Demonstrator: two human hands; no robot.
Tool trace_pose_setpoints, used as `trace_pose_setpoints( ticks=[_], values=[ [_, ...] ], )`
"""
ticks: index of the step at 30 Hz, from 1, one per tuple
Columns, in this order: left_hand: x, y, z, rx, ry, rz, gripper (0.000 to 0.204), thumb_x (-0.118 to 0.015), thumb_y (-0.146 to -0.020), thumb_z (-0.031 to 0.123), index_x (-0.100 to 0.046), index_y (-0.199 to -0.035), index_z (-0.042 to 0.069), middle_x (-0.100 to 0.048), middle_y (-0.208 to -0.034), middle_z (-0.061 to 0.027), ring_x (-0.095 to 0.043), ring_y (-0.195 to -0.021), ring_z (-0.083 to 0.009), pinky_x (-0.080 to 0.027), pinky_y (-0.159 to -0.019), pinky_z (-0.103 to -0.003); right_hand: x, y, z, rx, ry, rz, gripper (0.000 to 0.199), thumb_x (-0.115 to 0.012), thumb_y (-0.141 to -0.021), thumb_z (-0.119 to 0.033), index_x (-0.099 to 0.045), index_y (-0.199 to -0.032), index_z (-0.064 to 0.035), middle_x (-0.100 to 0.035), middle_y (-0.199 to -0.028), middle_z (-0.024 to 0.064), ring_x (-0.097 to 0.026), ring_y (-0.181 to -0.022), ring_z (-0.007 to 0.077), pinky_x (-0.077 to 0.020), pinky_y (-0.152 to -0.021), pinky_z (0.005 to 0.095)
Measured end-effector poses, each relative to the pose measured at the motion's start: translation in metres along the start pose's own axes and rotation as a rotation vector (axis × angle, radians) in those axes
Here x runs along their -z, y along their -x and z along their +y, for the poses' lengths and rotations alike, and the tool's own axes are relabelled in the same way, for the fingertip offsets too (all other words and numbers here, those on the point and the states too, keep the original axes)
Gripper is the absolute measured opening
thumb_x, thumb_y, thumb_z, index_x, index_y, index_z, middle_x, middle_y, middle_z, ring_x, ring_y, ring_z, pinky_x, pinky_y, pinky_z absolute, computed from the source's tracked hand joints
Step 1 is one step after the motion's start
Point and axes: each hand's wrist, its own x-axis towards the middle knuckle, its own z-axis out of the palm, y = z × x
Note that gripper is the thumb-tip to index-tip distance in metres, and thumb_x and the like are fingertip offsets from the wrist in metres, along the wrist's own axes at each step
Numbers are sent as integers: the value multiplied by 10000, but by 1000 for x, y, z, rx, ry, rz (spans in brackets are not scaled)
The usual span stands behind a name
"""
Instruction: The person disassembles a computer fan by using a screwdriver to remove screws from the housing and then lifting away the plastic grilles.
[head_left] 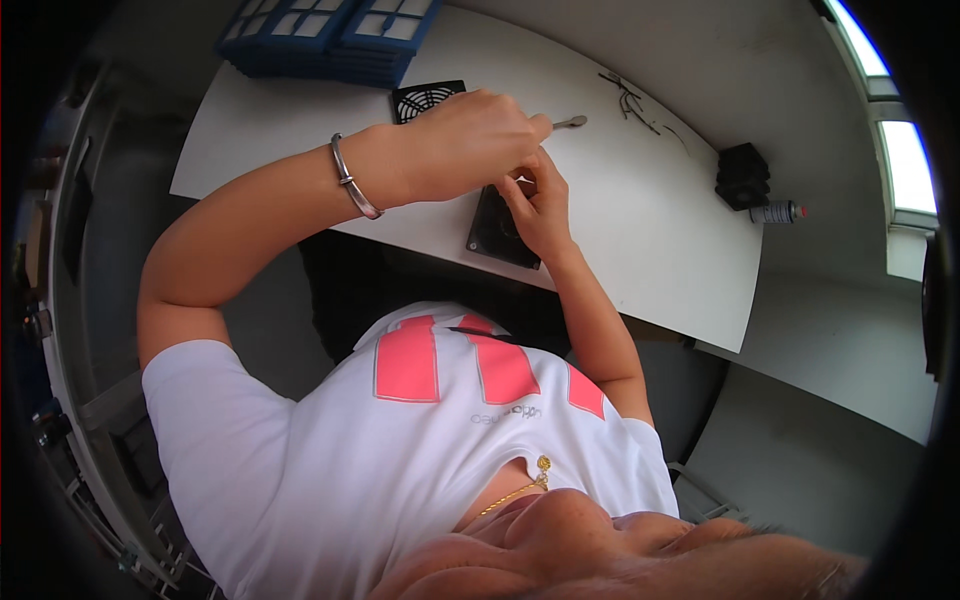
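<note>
My left hand (480,145), with a metal bangle on its wrist, is closed in a fist above the table. From its far side sticks out a slim metal tool (571,123) with a rounded, flattened end; the rest of it is hidden. Just below and to the right, my right hand (540,205) has its fingers curled, thumb and fingertips drawn together. What they pinch cannot be made out. Beneath both hands a black square fan (490,243) lies at the table's near edge, partly covered. A black fan grille (428,98) lies beyond my left wrist.
The white table (640,215) runs along a wall. Stacked blue frames with white panels (320,40) stand at its far left. Thin dark wires (628,98) lie at the back. Black square blocks (742,177) and a spray can (777,212) are at the right end.
</note>
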Motion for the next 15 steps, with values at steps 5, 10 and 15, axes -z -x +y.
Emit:
trace_pose_setpoints(
  ticks=[5,10,15],
  values=[
    [4,-9,9,-31,-286,37,112,-655,-819,99,-602,-893,33,-648,-761,-113,-658,-632,-280,-531,-591,-346,2,7,13,-38,-26,-56,163,-609,-922,34,-602,-1070,-33,-568,-862,46,-587,-676,119,-487,-577,242],
    [-3,-4,-13,-284,95,262,132,-671,-821,132,-605,-835,19,-616,-629,-112,-637,-561,-269,-524,-576,-347,2,4,-1,-34,55,-83,163,-597,-927,38,-602,-1074,-32,-562,-855,56,-579,-670,124,-476,-563,249],
    [1,-2,-4,-14,-105,148,179,-639,-894,187,-629,-887,8,-609,-644,-110,-642,-588,-310,-523,-589,-386,-1,3,0,-21,92,-64,122,-560,-968,-7,-604,-1080,10,-628,-837,43,-587,-691,100,-472,-579,239]
  ],
)
